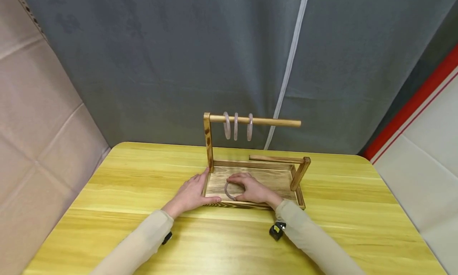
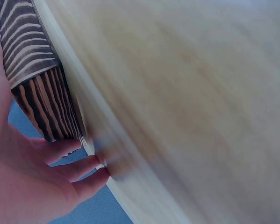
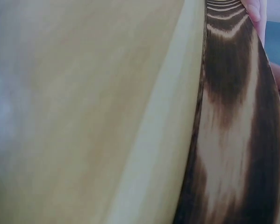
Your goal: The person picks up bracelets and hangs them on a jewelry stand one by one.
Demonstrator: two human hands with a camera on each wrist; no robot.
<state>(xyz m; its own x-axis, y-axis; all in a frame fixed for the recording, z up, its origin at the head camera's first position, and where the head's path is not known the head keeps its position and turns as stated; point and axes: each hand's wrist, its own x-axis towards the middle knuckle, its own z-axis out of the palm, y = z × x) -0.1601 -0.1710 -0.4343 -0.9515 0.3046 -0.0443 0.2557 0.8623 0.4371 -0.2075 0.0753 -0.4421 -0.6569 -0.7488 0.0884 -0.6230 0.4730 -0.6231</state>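
A wooden display stand has a shallow tray base (image 1: 275, 175) with burnt dark grain. At its front left corner, my left hand (image 1: 191, 193) steadies it, thumb along the front rim and fingers stretched along the left side. In the left wrist view, that hand (image 2: 41, 172) has its fingertips on the tabletop beside the tray's striped wall (image 2: 32, 46). My right hand (image 1: 252, 188) reaches into the tray and holds a pale greyish-lilac bangle (image 1: 228, 192) between thumb and fingers. The right wrist view mostly shows the tray's front wall (image 3: 228, 116); the bangle is hidden there.
Three similar bangles (image 1: 235, 126) hang on the stand's upper bar (image 1: 272, 121), which juts right from a tall left post (image 1: 208, 144). A lower bar (image 1: 275, 159) points left from a shorter right post (image 1: 301, 173). Behind the yellow wooden table (image 1: 143, 167) hangs a grey curtain (image 1: 171, 68).
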